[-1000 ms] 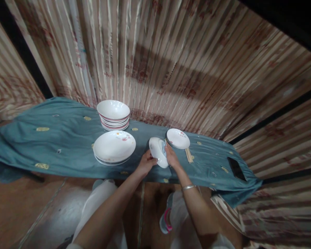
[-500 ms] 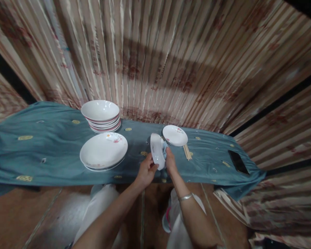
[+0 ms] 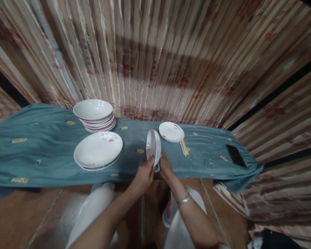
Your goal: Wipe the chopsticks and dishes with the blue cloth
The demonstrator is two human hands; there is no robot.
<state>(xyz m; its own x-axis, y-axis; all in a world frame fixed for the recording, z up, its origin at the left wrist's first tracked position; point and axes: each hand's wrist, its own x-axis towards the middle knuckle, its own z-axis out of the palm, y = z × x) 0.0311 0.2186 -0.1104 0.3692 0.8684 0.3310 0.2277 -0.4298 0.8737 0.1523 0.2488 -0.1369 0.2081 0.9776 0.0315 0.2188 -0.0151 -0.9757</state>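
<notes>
A white bowl is tipped up on its side above the table, with its hollow facing left. My left hand grips its near rim, thumb on the inner side. Behind the bowl, my right hand is closed around a light blue cloth pressed to the outer wall. Only a small bit of the cloth shows, and the right fingertips are hidden by the bowl.
Stacked white bowls stand at the back left behind large oval plates. To the right lie small floral plates, chopsticks and a black phone. A green cloth covers the narrow table; a curtain hangs behind.
The bowl has been turned over so its hollow faces left instead of right. My right hand and the cloth have shifted from its inside to its outer wall. The view has moved slightly.
</notes>
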